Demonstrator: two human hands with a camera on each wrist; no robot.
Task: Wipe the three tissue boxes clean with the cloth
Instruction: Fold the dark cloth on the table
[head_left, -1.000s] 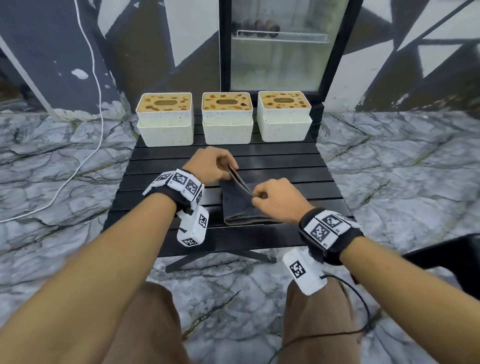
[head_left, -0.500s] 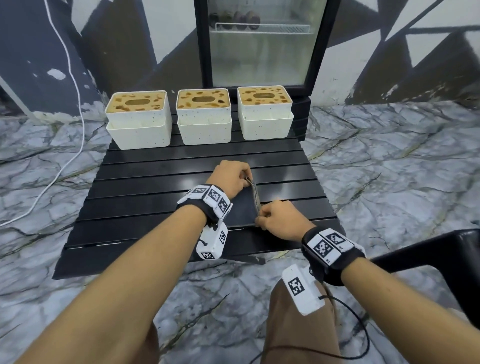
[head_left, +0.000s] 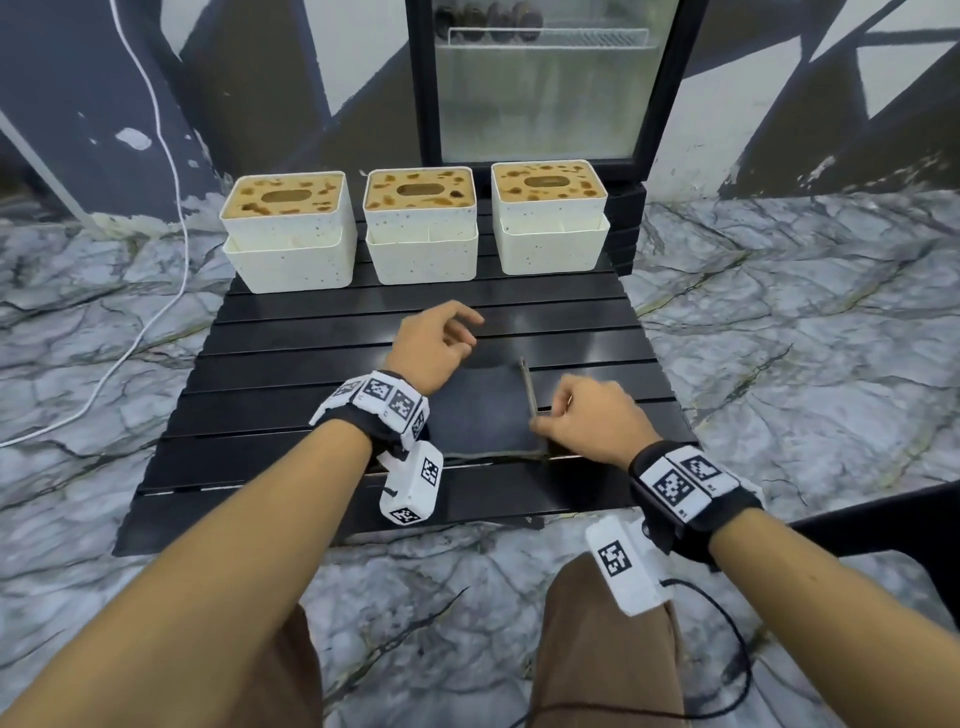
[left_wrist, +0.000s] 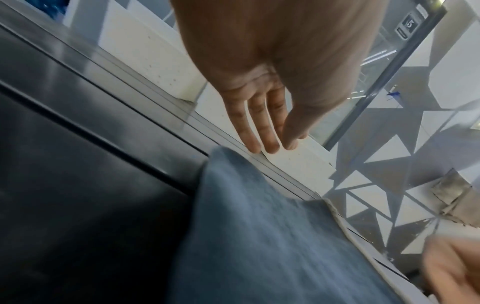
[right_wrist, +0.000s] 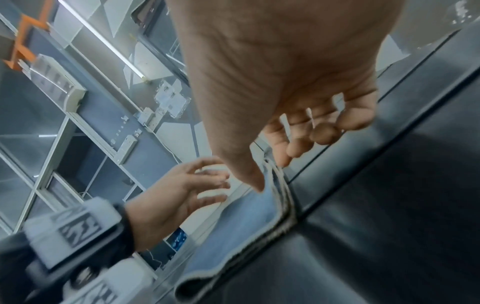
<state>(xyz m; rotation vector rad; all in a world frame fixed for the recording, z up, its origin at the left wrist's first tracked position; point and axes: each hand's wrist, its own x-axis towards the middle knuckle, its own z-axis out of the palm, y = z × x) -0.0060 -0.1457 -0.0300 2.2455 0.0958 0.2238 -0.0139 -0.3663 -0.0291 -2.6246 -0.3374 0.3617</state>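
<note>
Three white speckled tissue boxes with stained brown tops stand in a row at the back of the black slatted table (head_left: 291, 415): left (head_left: 291, 249), middle (head_left: 421, 244), right (head_left: 550, 234). A dark folded cloth (head_left: 478, 415) lies on the near middle of the table; it looks blue-grey in the wrist views (left_wrist: 259, 226) (right_wrist: 233, 226). My right hand (head_left: 540, 423) pinches the cloth's right edge between thumb and fingers (right_wrist: 270, 172), lifting that edge slightly. My left hand (head_left: 462, 332) hovers just beyond the cloth, fingers (left_wrist: 262, 131) straight and holding nothing.
A glass-door fridge (head_left: 540, 93) stands right behind the boxes. A white cable (head_left: 156, 208) runs down the wall and over the marble floor at the left. A dark chair edge (head_left: 883, 519) sits at the right. My knees are below the table's front edge.
My left hand has let go of the cloth and moved away toward the boxes with its fingers spread. My right hand keeps its pinch on the cloth's right edge.
</note>
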